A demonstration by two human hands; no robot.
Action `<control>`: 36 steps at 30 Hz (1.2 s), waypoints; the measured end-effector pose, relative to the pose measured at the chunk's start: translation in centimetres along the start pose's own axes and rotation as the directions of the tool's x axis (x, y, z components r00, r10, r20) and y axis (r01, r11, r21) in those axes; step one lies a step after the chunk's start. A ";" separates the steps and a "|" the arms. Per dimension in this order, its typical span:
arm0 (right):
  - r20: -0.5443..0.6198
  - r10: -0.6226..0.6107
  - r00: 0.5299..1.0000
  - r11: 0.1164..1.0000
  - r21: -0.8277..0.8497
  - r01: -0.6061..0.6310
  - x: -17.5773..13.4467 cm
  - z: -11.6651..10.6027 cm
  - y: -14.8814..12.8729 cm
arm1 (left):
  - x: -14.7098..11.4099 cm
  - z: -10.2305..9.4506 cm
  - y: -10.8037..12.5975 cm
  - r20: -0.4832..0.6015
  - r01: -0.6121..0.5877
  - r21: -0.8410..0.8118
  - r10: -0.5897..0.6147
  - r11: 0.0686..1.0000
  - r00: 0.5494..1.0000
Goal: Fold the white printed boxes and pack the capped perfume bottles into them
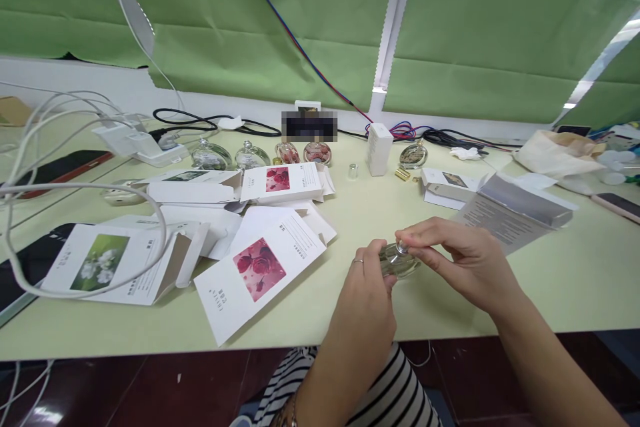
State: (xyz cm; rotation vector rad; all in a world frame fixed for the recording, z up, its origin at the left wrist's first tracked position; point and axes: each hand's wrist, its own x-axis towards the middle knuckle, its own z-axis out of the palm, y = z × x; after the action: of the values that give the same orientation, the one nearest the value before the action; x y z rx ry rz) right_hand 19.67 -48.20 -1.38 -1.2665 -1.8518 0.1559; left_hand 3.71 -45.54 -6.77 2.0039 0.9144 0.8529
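Just above the table's front part, my left hand [367,297] is wrapped round a clear glass perfume bottle [400,265]. The thumb and fingers of my right hand [460,257] pinch at the silver spray nozzle [401,247] on the bottle's top. Part of the glass is hidden behind my fingers. A loose clear cap [353,171] stands farther back on the table, left of an upright white box [380,149]. To the right of that box, another perfume bottle [413,156] stands near a gold cap [403,174].
Opened white cartons [263,273] with flower pictures cover the table's left half. Several round perfume bottles [250,156] stand behind them. White cables [15,213] loop over the left side. An opened carton [520,207] lies right of my hands, and a cloth bag [557,157] beyond it.
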 end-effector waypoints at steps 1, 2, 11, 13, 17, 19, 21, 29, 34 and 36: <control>0.011 -0.001 1.000 1.000 -0.006 0.001 0.1 0.0 0.0 | 0.0 0.0 0.0 0.002 -0.001 -0.003 0.001 1.000 1.000; 0.024 -0.005 1.000 1.000 -0.015 0.005 0.2 -0.1 0.0 | -0.1 0.0 0.0 -0.003 -0.005 -0.006 0.005 1.000 1.000; 0.117 -0.007 0.993 0.993 -0.119 0.021 0.6 -1.5 -0.4 | 0.0 -0.3 0.3 0.025 0.022 -0.002 -0.022 1.000 0.999; 0.060 0.026 0.998 0.986 -0.167 -0.016 1.8 -2.0 -0.1 | 0.1 -0.4 0.5 0.041 0.048 0.008 -0.049 0.999 0.998; 0.014 0.117 0.993 0.948 -0.298 -0.108 6.8 -1.0 2.5 | 0.1 -0.5 0.7 0.052 0.073 0.016 -0.074 0.997 0.996; 0.107 0.133 0.985 0.919 -0.386 -0.083 9.6 0.8 4.6 | 0.1 -0.5 0.8 0.043 0.088 0.017 -0.089 0.996 0.995; 0.187 0.164 0.969 0.894 -0.444 -0.066 11.9 3.0 6.7 | 0.1 -0.5 0.9 0.042 0.103 0.017 -0.104 0.995 0.994; 0.253 0.245 0.936 0.875 -0.473 -0.101 13.3 6.4 9.4 | -0.1 -0.7 0.6 0.023 0.050 -0.001 -0.050 0.999 0.998; 0.261 0.244 0.934 0.890 -0.442 -0.109 10.0 4.2 7.9 | 0.0 -0.8 0.7 0.027 0.040 0.020 -0.040 0.999 0.999; 0.259 0.251 0.933 0.892 -0.436 -0.119 8.2 3.3 7.2 | 0.0 -0.9 0.8 0.053 0.052 0.042 -0.054 0.998 0.997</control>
State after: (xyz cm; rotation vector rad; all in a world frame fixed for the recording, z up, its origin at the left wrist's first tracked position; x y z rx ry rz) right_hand 21.51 -37.02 -2.52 -1.8057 -2.0981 0.0674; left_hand 3.31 -45.59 -5.64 2.0179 0.9567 0.7527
